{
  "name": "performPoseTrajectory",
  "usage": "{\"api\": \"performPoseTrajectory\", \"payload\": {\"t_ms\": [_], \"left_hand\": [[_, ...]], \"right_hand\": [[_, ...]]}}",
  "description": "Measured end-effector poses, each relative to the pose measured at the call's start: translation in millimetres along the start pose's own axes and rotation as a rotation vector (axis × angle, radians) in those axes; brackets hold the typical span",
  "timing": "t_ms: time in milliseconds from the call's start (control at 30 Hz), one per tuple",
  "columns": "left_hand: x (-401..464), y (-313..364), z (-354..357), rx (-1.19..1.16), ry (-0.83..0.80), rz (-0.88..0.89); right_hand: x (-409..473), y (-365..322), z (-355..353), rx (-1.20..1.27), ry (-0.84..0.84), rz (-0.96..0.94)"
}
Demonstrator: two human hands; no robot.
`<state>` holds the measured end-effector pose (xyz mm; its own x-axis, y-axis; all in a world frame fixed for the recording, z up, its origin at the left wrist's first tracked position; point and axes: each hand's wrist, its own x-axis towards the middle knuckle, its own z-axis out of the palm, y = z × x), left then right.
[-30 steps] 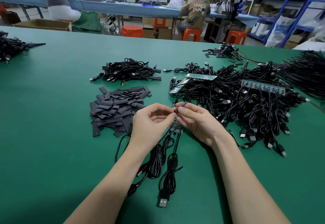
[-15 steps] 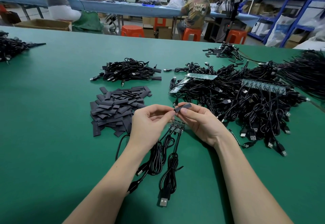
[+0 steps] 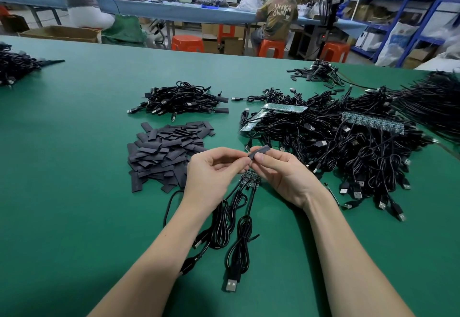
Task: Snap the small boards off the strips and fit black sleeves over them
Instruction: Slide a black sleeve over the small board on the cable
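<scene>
While stools wait, cables crowd table — green.

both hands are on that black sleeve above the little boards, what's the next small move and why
Probably bring the sleeve down to the small boards lying just below the hands and slide it over one. The right hand pinches the sleeve, the left hand meets its near end, and the boards with cables still look bare.

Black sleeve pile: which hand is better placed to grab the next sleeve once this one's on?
Left, probably. The left hand sits right beside the sleeve pile, while the right hand pinches the current black sleeve and lies on the far side, nearer the cable heap.
</scene>
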<state>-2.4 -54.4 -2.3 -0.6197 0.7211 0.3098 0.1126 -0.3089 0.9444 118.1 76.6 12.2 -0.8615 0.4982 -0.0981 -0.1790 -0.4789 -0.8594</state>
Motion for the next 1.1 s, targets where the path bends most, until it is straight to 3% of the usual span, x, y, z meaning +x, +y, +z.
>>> {"api": "performPoseTrajectory", "payload": {"t_ms": [267,500,867,1100], "left_hand": [[1.2,-1.1,0.2,-0.052,-0.010,-0.012],[2.2,-2.0,-0.2,-0.107,0.040,-0.077],[3.0,-3.3,0.5,-0.093,0.066,-0.092],[4.3,-6.2,-1.5,-0.107,0.058,-0.150]], "right_hand": [[0.1,1.6,1.9,0.005,-0.004,-0.024],[6.3,8.1,14.9,-0.086,0.121,-0.306],[7.6,13.2,19.1,-0.087,0.157,-0.322],[9.1,13.5,20.5,-0.147,0.180,-0.425]]}}
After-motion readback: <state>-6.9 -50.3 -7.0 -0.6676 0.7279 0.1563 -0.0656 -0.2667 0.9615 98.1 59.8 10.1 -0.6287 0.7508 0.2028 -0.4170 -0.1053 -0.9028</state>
